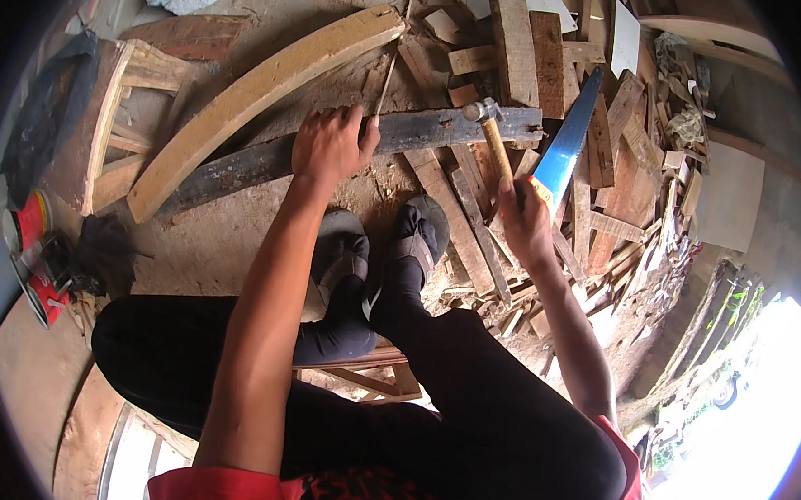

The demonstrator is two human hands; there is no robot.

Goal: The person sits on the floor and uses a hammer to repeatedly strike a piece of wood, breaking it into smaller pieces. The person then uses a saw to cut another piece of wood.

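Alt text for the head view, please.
A person's right hand grips a hammer by its handle, while the left hand is at a dark wooden beam. A blue saw blade shows beside the right hand, amid scrap wood; a curved timber lies left.

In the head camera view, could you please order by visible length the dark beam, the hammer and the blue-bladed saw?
Largest to smallest, as they look:
1. Dark beam, partly covered by the left hand
2. Blue-bladed saw
3. Hammer, its handle partly hidden by the right hand
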